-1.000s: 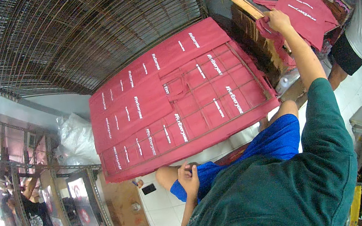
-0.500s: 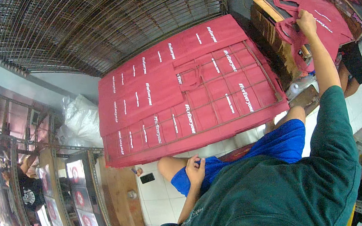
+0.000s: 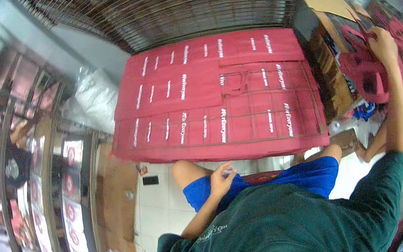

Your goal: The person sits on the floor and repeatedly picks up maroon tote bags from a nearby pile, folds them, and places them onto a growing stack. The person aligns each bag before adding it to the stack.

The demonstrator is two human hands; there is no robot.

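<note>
My right hand (image 3: pixel 384 49) is stretched out to the far right, its fingers closed on a red cloth tote bag (image 3: pixel 369 77) with loop handles. The bag hangs below the hand beside a wooden bench. Over my lap, my left hand (image 3: pixel 221 179) is raised with its fingers loosely apart, touching no bag. In front of my knees, printed red fabric panels (image 3: pixel 165 92) lie on a wire-grid drying rack (image 3: pixel 268 100). White lettering runs across them. One small handle loop (image 3: pixel 235 83) shows through the grid.
A tilted stack of wire racks (image 3: pixel 204 5) stands beyond the fabric. Cardboard (image 3: pixel 327 5) lies on the bench. White plastic sacks (image 3: pixel 95 95) and shelving with printed sheets (image 3: pixel 73 213) are at left, a phone (image 3: pixel 151 180) on the floor. Another person's arm (image 3: pixel 375 142) reaches in at right.
My view has turned to the right. The red bag, spread on the bench before, now hangs folded from my right hand. My left hand's fingers have spread.
</note>
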